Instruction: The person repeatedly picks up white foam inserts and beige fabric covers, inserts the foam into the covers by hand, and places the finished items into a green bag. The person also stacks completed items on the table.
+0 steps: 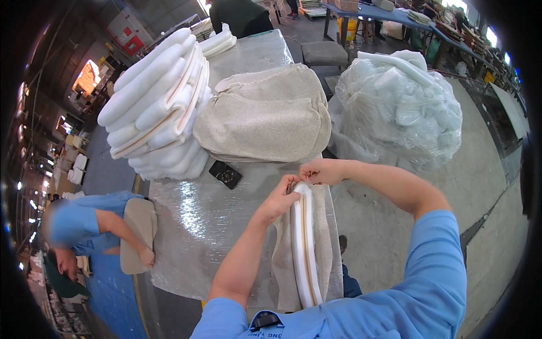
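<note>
On the plastic-covered table lies a white padded cushion insert [301, 248] with a tan stripe along its edge. It stands on its side, with an open beige fabric cover [323, 226] on both sides of it. My left hand [280, 198] is closed at the far end, with its thumb against the white padding. Across from it, my right hand [320, 171] pinches the cover's far edge, its fingertips close to the left ones. What exactly lies between the fingertips is partly hidden.
Stacked beige covers [262, 124] lie beyond my hands, beside a tall pile of white cushion inserts [161, 107]. A dark phone [225, 174] rests on the table [197, 243]. A plastic-wrapped white bundle [401, 107] stands right. At left, a co-worker [84, 220] handles a beige cushion [137, 234].
</note>
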Available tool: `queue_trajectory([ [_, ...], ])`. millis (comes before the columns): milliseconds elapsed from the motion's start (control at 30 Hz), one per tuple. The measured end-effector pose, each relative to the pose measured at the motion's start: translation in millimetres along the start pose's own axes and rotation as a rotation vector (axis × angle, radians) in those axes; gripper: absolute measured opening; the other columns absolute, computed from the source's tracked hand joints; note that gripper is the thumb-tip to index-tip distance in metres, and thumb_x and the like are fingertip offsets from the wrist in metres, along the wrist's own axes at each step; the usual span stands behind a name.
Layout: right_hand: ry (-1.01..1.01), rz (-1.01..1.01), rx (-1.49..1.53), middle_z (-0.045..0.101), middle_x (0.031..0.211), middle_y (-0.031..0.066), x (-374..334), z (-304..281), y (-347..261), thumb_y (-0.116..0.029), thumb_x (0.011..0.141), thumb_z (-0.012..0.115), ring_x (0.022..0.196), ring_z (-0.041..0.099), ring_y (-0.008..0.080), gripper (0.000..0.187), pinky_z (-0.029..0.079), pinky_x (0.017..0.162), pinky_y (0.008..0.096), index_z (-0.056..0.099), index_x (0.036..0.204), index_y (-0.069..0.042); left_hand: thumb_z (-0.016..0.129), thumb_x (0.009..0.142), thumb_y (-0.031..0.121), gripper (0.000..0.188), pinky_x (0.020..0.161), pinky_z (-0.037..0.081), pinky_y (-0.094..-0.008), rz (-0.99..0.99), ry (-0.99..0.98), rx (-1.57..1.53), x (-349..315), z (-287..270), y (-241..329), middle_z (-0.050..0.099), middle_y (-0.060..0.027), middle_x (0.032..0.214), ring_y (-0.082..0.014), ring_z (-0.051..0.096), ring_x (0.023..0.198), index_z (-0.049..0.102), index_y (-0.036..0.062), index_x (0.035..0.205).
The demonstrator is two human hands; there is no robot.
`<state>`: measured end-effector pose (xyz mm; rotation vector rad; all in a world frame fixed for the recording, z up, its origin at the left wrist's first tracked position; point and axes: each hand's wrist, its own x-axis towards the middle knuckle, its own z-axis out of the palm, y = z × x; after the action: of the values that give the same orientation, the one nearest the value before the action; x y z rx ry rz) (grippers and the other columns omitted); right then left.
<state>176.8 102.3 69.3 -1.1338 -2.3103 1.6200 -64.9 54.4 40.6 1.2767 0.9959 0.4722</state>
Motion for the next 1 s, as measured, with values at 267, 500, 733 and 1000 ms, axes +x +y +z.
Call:
queue_trajectory([
  [267,0.117,-0.212,-0.543,0.066,0.102,0.0097,-9.9,5.7,-16.7,-0.011,0.098,0.068,0.095,0.069,0.0282,0.012,0.055,0.082,0.0431,0.062,0.108,-0.009,0.064,0.094,0.013,0.053,0.115,0.038,-0.0353,-0.034,0.036,0.000,3.2,-0.2,-8.7,0.058,-0.0081,0.133,-0.0208,0.052,0.129,0.049,0.0099,0.145],
  [500,0.091,-0.237,-0.823,0.069,0.108,0.0113,-9.3,6.6,-18.1,-0.011,0.097,0.068,0.098,0.070,0.0325,0.012,0.056,0.083,0.0458,0.065,0.108,-0.006,0.065,0.093,0.017,0.054,0.113,0.039,-0.0350,-0.027,0.023,0.044,9.6,2.7,-4.6,0.060,-0.0080,0.131,-0.0198,0.054,0.127,0.051,0.0107,0.145],
  [733,0.087,0.027,0.352,0.060,0.090,-0.0019,-9.3,11.6,31.1,-0.011,0.100,0.069,0.088,0.058,0.0126,0.010,0.048,0.075,0.0334,0.062,0.105,-0.005,0.067,0.092,0.017,0.049,0.106,0.041,-0.0330,-0.007,-0.030,0.076,16.3,-1.1,-6.5,0.059,-0.0042,0.122,-0.0166,0.053,0.117,0.053,0.0144,0.139],
  [1000,0.313,-0.111,-0.073,0.063,0.107,0.0056,-17.8,9.9,-14.3,-0.009,0.097,0.072,0.097,0.066,0.0202,0.020,0.054,0.085,0.0352,0.068,0.117,-0.006,0.064,0.104,0.017,0.024,0.103,0.040,-0.0289,-0.031,0.032,-0.105,25.0,-18.8,-10.6,0.060,0.0000,0.119,-0.0119,0.051,0.116,0.058,0.0122,0.127],
])
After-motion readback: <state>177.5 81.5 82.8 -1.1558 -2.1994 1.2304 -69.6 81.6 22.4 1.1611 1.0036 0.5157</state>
